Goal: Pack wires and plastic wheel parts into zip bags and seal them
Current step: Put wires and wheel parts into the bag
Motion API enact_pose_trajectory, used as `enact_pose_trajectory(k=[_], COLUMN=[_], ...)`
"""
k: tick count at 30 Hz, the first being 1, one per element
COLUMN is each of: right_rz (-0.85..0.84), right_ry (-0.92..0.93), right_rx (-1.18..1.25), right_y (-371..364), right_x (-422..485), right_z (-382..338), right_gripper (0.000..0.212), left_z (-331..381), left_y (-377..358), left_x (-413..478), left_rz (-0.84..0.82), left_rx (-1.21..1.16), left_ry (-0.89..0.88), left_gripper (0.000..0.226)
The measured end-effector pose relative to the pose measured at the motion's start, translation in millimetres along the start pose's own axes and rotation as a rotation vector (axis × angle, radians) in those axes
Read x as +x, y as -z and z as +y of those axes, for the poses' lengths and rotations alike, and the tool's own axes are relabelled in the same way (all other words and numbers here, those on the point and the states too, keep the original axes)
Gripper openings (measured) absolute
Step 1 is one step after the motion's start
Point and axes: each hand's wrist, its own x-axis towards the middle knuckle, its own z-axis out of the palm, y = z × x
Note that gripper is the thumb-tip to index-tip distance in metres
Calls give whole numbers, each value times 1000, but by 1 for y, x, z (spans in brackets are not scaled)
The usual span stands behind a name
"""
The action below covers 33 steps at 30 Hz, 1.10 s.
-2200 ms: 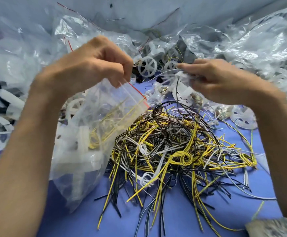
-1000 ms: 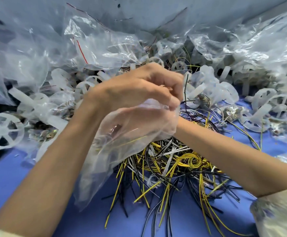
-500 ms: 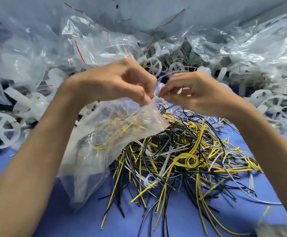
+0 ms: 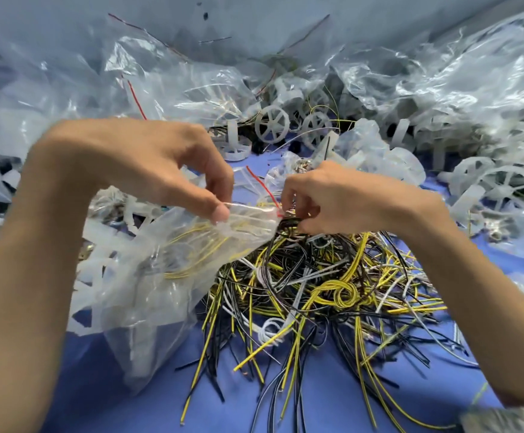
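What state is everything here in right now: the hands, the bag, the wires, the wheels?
Bag: held by its top, wires and white parts inside; seal cannot be told.
Left hand: pinches the bag's top edge.
Right hand: pinches the same edge, farther right.
Wire pile: loose, tangled on the table.
Wheels: loose, scattered behind.

I see yellow, black and white wires (image 4: pixel 323 285) on my blue counter (image 4: pixel 317 401), translucent white wheels (image 4: pixel 271 124), and a clear bag (image 4: pixel 161 276) with a red strip.

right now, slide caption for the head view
Left hand and right hand pinch the mouth of a zip bag holding yellow wires, above a loose wire pile on a blue surface.
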Motion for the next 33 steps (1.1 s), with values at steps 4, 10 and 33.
enact_pose_trajectory(k=[4,10,33], right_rz=[-17,19,259], right_ry=[-18,24,134], right_rx=[47,147,626], right_y=[7,25,26], right_x=[-3,-9,-15], right_z=[4,12,18], right_gripper=[26,11,12], left_z=[2,6,3], left_y=[5,2,-12], left_x=[-7,-4,23], left_rz=[29,44,200], left_rx=[19,36,34], left_ry=[61,111,300], left_gripper=[34,30,53])
